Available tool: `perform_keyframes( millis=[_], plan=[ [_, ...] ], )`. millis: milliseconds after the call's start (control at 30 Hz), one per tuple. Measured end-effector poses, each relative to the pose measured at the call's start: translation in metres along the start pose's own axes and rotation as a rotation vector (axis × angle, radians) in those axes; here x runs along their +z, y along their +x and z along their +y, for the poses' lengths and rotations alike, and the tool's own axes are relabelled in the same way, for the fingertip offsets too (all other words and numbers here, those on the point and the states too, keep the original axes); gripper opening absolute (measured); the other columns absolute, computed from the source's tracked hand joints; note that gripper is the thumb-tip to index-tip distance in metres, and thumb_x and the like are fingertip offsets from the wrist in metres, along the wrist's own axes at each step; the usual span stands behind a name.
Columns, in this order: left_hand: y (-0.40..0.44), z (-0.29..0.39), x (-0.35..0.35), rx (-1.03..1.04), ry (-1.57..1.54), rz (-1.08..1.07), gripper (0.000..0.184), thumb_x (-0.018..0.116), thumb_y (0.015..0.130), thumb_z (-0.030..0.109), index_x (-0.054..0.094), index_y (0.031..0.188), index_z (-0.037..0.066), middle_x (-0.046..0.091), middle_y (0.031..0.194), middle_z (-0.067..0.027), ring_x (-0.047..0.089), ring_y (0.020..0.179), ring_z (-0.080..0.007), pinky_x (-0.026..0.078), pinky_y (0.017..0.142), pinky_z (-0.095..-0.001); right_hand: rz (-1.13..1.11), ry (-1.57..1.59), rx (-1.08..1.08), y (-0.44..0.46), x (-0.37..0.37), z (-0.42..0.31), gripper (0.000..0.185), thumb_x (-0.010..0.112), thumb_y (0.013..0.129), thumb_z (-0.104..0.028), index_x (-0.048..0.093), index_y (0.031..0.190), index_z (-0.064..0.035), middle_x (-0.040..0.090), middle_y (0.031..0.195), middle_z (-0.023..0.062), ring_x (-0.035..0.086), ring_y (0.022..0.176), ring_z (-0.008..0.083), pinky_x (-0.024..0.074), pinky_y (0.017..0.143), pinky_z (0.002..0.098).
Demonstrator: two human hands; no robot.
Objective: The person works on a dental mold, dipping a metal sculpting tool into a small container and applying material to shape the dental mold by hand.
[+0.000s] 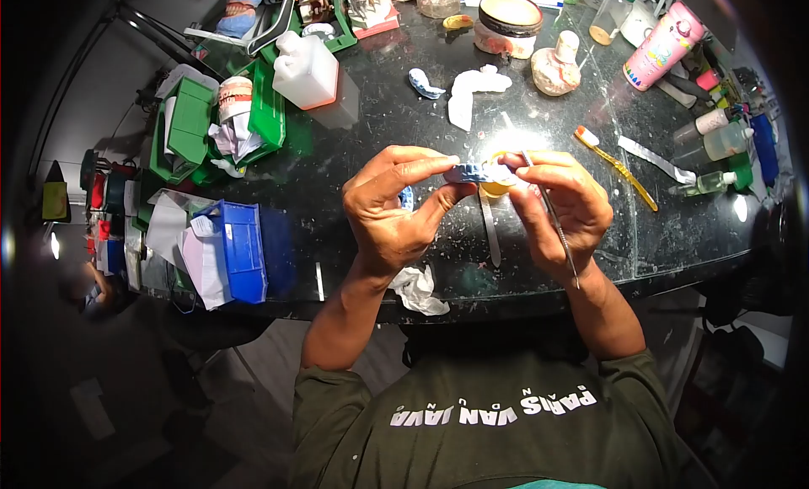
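Between my two hands, near the middle of the view, is a small blue and white dental piece (468,173). My left hand (396,201) pinches its left end between thumb and fingers. A thin metal tool (552,215) lies across the fingers of my right hand (560,204), whose fingertips are at the piece's right end. Behind the piece, a yellow round container (495,187) is partly hidden. A flat metal strip (490,232) lies below it. Another blue piece (407,199) shows behind my left fingers.
A crumpled tissue (419,290) lies by the near edge. Left stand a blue bin (242,251), green bins (268,110) and a white bottle (307,72). A yellow toothbrush (619,169) lies right. Farther back are a white piece (472,93) and a round jar (508,24).
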State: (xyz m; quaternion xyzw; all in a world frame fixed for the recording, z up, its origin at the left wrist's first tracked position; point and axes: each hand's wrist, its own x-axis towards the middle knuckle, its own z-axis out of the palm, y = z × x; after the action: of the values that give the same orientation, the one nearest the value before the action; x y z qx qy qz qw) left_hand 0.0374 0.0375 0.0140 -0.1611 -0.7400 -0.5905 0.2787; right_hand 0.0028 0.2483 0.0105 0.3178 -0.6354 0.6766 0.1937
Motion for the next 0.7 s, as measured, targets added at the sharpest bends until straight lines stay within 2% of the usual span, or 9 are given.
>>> perform_keyframes(
  millis=[100,200,400,500,533,700],
  plan=[
    [0.001,0.004,0.0,0.077,0.158,0.028,0.038,0.094,0.07,-0.008,0.081,0.104,0.001,0.074,0.1,-0.0115,0.071,0.092,-0.0185,0.059,0.079,-0.0303,0.021,-0.169,-0.148,0.001,-0.009,-0.001,0.026,0.073,0.089,0.01,0.072,0.115,0.0054,0.078,0.11,0.0202,0.076,0.106,0.0302,0.0581,0.095,0.0394],
    [0.003,0.008,-0.001,0.102,0.267,0.063,0.039,0.096,0.068,-0.006,0.081,0.103,0.002,0.074,0.095,-0.0101,0.071,0.086,-0.0178,0.057,0.076,-0.0293,0.047,-0.156,-0.145,0.0,-0.001,-0.001,0.026,0.073,0.089,0.009,0.072,0.114,0.0055,0.078,0.108,0.0204,0.075,0.106,0.0328,0.0574,0.097,0.0412],
    [0.002,0.009,0.001,0.098,0.288,0.043,0.037,0.097,0.068,-0.005,0.082,0.101,0.002,0.074,0.094,-0.0099,0.07,0.083,-0.017,0.056,0.073,-0.0293,-0.014,-0.109,-0.219,-0.002,0.004,0.001,0.027,0.077,0.078,0.014,0.072,0.102,0.0037,0.077,0.093,0.0159,0.077,0.101,0.0359,0.0611,0.094,0.0473],
    [0.001,0.008,0.002,0.084,0.266,0.029,0.037,0.096,0.068,-0.006,0.082,0.101,0.002,0.074,0.093,-0.0101,0.07,0.083,-0.0172,0.055,0.072,-0.0292,-0.015,-0.088,-0.169,-0.004,0.005,-0.001,0.026,0.075,0.077,0.015,0.071,0.101,0.0043,0.077,0.092,0.0158,0.077,0.105,0.037,0.0615,0.096,0.0492],
    [0.001,0.009,0.003,0.084,0.268,0.024,0.037,0.096,0.068,-0.006,0.082,0.102,0.002,0.074,0.093,-0.0102,0.07,0.082,-0.0175,0.055,0.072,-0.0292,-0.042,-0.058,-0.179,-0.004,0.004,0.001,0.026,0.074,0.077,0.015,0.071,0.101,0.0044,0.075,0.091,0.016,0.077,0.107,0.0406,0.0616,0.099,0.0523],
    [0.001,0.009,0.003,0.092,0.269,0.001,0.037,0.095,0.068,-0.007,0.082,0.102,0.002,0.074,0.093,-0.0102,0.07,0.082,-0.0177,0.055,0.073,-0.0293,-0.051,-0.068,-0.219,-0.004,0.007,0.003,0.028,0.074,0.077,0.014,0.07,0.102,0.0029,0.072,0.091,0.0158,0.073,0.112,0.0455,0.0635,0.097,0.0521]
  ],
)
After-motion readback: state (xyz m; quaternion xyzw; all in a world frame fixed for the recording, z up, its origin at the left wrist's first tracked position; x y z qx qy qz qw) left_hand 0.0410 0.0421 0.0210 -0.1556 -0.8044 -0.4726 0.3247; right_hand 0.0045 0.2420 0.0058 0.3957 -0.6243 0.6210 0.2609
